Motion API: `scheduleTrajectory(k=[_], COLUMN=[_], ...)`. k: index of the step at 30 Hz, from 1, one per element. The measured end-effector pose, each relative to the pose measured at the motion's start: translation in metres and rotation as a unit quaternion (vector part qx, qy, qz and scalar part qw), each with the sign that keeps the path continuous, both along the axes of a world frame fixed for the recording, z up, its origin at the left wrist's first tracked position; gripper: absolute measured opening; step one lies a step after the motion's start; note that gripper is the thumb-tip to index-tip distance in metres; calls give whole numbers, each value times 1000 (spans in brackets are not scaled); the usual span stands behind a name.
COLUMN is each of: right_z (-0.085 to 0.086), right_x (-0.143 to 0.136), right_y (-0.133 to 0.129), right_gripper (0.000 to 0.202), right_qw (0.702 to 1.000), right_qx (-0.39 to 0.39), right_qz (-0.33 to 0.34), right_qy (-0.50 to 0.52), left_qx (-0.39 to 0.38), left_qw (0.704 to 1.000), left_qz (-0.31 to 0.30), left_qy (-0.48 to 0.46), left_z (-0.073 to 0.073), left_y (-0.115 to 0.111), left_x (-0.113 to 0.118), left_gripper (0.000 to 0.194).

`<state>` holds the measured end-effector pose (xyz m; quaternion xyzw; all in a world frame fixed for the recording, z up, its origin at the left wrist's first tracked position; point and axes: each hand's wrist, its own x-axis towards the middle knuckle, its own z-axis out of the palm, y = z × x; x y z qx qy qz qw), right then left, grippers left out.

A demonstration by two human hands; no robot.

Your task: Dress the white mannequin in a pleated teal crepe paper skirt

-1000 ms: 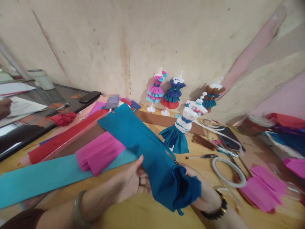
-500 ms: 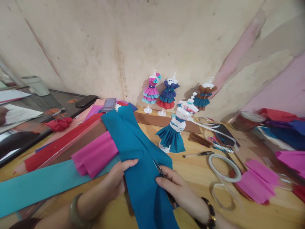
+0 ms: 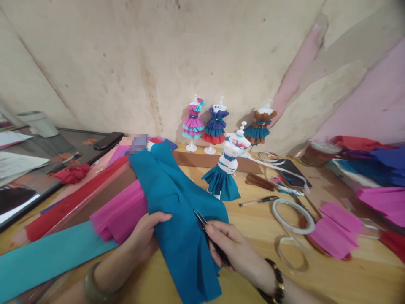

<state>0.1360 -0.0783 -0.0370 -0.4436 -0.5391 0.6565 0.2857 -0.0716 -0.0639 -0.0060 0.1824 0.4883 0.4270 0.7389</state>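
Note:
A long teal sheet (image 3: pixel 177 215) hangs in folds over the near middle of the table. My left hand (image 3: pixel 148 234) pinches its left edge, thumb on top and the other fingers underneath. My right hand (image 3: pixel 229 245) is closed on dark-handled scissors (image 3: pixel 218 249), whose blades lie over the sheet and point up and left. A cut edge runs near the scissors. Behind the sheet stands a small white dress form (image 3: pixel 232 147) with a pleated teal skirt (image 3: pixel 223 183).
Three dressed mini forms (image 3: pixel 217 122) stand by the wall. Coloured strips (image 3: pixel 79 198) lie left, beside a dark board with a phone (image 3: pixel 108 141). Rightward are a pen (image 3: pixel 257 201), a tape roll (image 3: pixel 293 216), pink pieces (image 3: pixel 337 232) and a tin (image 3: pixel 321 153).
The scissors and my right hand have shifted slightly left over the sheet, and the blades show more. My left hand still grips the edge. The whole view has shifted a little.

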Motion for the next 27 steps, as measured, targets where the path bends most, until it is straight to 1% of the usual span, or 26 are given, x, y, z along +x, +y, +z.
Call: scheduleTrajectory(k=[6, 9, 12, 17, 19, 24, 27], right_z=[1, 3, 3, 2, 2, 6, 6], right_x=[-3, -4, -4, -2, -2, 2, 4], right_y=[-1, -2, -3, -4, -5, -6, -7], right_gripper=[66, 67, 67, 66, 65, 61, 58], right_qw=[1000, 999, 999, 998, 997, 994, 994], right_qx=[11, 21, 27, 38, 54, 90, 99], right_qz=[2, -3, -10, -23, -28, -38, -36], right_qy=[-23, -38, -42, -38, -40, -45, -42], left_qx=[28, 27, 32, 52, 52, 61, 59], left_qw=[999, 999, 999, 997, 997, 993, 993], left_qz=[13, 18, 7, -25, -38, -68, -74], left_qy=[-8, -3, -9, -48, -52, -70, -66], left_z=[-3, -2, -3, -5, -3, 2, 0], left_y=[-4, -4, -3, -4, -5, -6, -5], left_x=[0, 0, -2, -5, -5, -6, -7], left_gripper=[38, 42, 47, 58, 56, 34, 31])
